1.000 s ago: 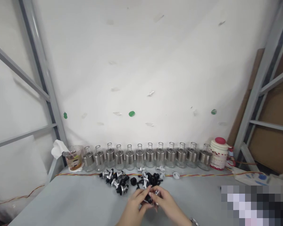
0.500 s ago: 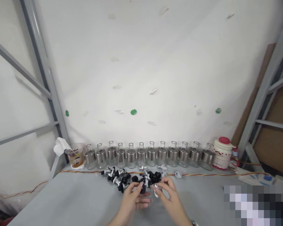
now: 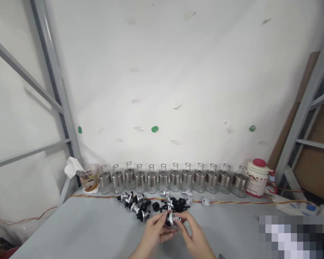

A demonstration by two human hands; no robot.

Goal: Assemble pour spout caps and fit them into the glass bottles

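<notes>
In front of me my left hand (image 3: 158,226) and my right hand (image 3: 189,230) meet over the near part of the table. Between their fingertips is a bottle pourer (image 3: 173,218), its silver flange and short spout facing right. My left fingers close round its dark left side, partly hidden by them. The right thumb and fingers pinch the silver part. Just beyond lies a loose pile of black and silver pourer parts (image 3: 135,205), with more black parts (image 3: 179,204) behind my hands. A pale plastic disc (image 3: 205,201) lies apart on the right.
A row of glass bottles with metal sleeves (image 3: 151,177) lines the wall. At its left end stands a cup of amber liquid (image 3: 89,181); at its right, a cream jar with a red lid (image 3: 257,180). A twisted red-yellow wire (image 3: 232,202) crosses the grey table (image 3: 78,226).
My hands have come together. The black part from my left hand and the silver part from my right now sit against each other. The view has shifted slightly.
</notes>
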